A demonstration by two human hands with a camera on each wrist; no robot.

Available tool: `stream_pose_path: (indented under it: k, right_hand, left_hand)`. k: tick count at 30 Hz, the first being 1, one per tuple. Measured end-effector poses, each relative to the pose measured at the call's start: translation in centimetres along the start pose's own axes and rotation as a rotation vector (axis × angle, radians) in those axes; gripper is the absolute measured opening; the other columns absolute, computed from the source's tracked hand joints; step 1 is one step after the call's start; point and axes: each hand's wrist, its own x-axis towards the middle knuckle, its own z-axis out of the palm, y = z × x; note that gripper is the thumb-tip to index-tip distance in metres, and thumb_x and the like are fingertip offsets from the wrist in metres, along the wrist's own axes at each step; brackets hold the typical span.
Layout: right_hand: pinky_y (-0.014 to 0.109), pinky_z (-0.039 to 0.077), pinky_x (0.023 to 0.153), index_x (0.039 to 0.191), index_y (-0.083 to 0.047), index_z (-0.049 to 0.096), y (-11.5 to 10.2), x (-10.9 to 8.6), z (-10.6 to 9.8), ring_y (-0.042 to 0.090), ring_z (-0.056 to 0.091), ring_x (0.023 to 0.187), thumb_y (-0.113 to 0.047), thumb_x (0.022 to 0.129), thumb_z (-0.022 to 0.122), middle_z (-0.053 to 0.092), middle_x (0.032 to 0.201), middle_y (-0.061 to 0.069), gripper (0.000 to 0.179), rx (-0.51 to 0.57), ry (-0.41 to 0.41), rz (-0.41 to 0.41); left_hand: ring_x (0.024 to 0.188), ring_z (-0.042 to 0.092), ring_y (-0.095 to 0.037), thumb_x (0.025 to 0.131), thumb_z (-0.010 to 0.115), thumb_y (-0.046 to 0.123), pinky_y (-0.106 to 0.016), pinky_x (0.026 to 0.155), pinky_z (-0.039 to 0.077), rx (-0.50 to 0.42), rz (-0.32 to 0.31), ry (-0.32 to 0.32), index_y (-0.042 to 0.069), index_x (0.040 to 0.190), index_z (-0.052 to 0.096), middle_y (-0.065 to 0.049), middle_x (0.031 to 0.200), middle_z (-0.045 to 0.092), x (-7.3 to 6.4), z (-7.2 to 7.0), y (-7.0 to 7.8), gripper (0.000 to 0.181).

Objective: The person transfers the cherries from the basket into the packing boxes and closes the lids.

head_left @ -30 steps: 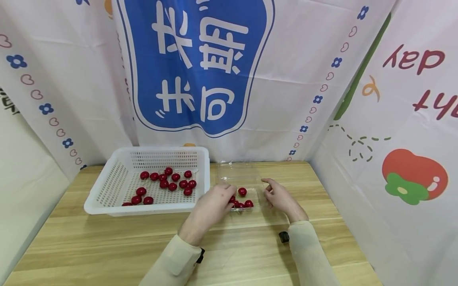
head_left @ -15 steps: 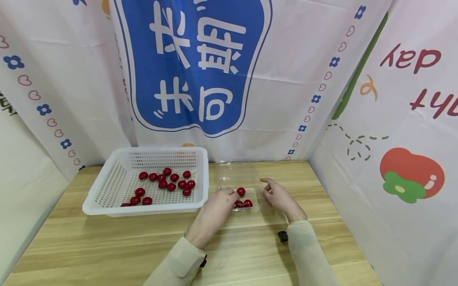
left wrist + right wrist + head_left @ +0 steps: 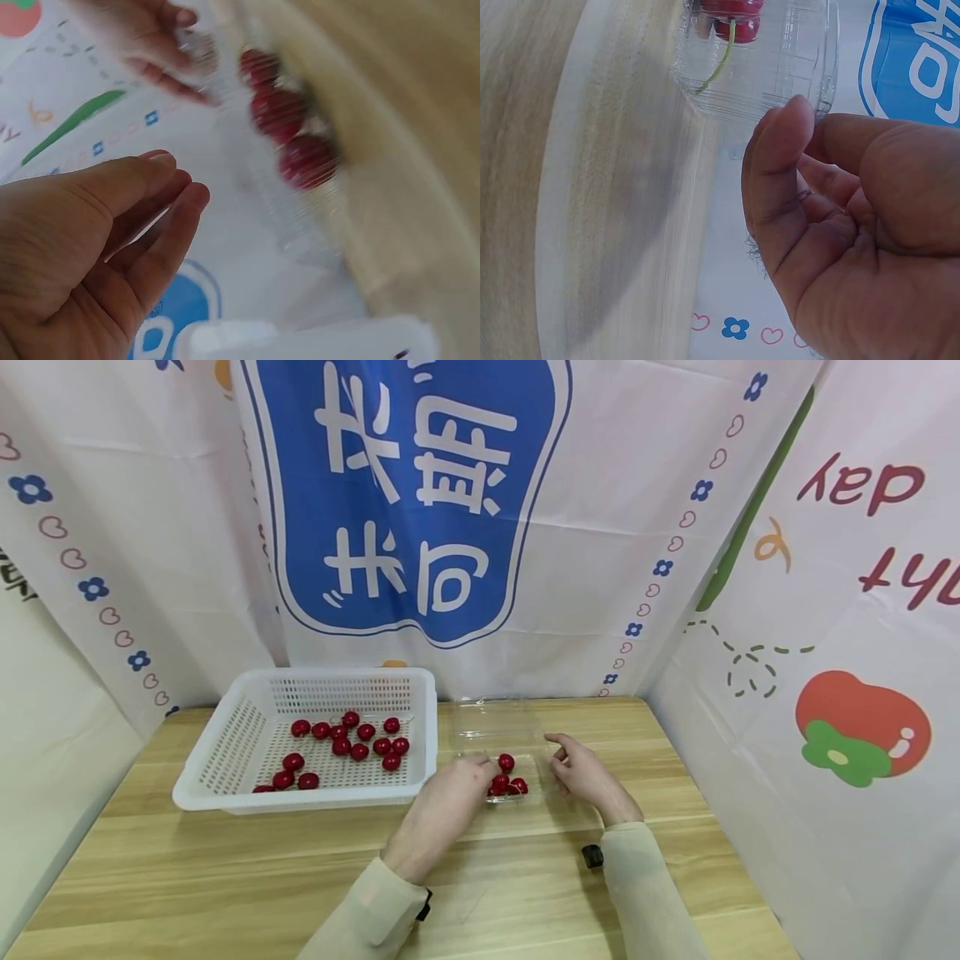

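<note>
A clear plastic box lies on the table with its lid folded back toward the curtain. Several red cherries sit inside it, and one cherry shows a green stem. Over the box's left side is my left hand. In the left wrist view, the bent thumb and fingers of that hand have nothing between them, beside the cherries. My right hand is at the box's right end, where thumb and curled index finger meet at the plastic rim and pinch it.
A white perforated basket with several more cherries stands to the left of the box. Behind is a printed curtain, close to the back edge of the wooden table. Another curtain hangs along the right.
My left hand has shifted slightly over the left part of the box, and the cherries beside its fingers have changed position. The right hand keeps its place.
</note>
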Motion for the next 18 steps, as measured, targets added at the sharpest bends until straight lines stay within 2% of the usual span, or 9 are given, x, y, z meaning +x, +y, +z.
stream_pose_path:
  k: [3, 6, 12, 18]
  right_hand:
    - [0.042, 0.067, 0.065, 0.175, 0.0, 0.047, 0.0, 0.0, 0.0, 0.029, 0.072, 0.071, -0.004, 0.122, 0.056, 0.071, 0.114, 0.023, 0.054, 0.0, -0.002, -0.001]
    - [0.041, 0.066, 0.065, 0.176, 0.0, 0.046, 0.0, 0.0, 0.0, 0.029, 0.072, 0.071, -0.005, 0.122, 0.056, 0.071, 0.114, 0.024, 0.055, 0.002, -0.005, 0.004]
    - [0.042, 0.067, 0.066, 0.177, -0.001, 0.045, 0.1, 0.0, 0.0, 0.027, 0.071, 0.071, -0.004, 0.122, 0.056, 0.07, 0.115, 0.023, 0.056, 0.012, -0.003, 0.018]
    - [0.042, 0.068, 0.067, 0.177, -0.001, 0.045, 0.2, 0.0, 0.1, 0.023, 0.069, 0.07, -0.003, 0.122, 0.055, 0.07, 0.115, 0.023, 0.056, 0.014, -0.003, 0.022]
  left_hand:
    - [0.096, 0.084, -0.025, 0.105, 0.084, 0.003, -0.034, 0.082, 0.074, -0.058, -0.011, 0.061, 0.006, 0.117, 0.085, -0.008, 0.111, 0.086, -0.2, -1.4, -0.4, 0.013]
    - [0.103, 0.086, -0.029, 0.105, 0.085, 0.007, -0.04, 0.089, 0.075, -0.096, -0.035, 0.093, 0.006, 0.122, 0.084, -0.01, 0.116, 0.087, -0.5, -2.8, -1.3, 0.017]
    - [0.119, 0.085, -0.034, 0.107, 0.085, 0.012, -0.049, 0.103, 0.074, -0.095, -0.127, 0.094, 0.006, 0.134, 0.083, -0.013, 0.131, 0.086, -1.3, -4.8, -3.6, 0.027]
    - [0.121, 0.084, -0.039, 0.109, 0.084, 0.014, -0.056, 0.105, 0.072, -0.082, -0.197, 0.115, 0.004, 0.135, 0.082, -0.017, 0.133, 0.086, -2.2, -6.5, -6.4, 0.028]
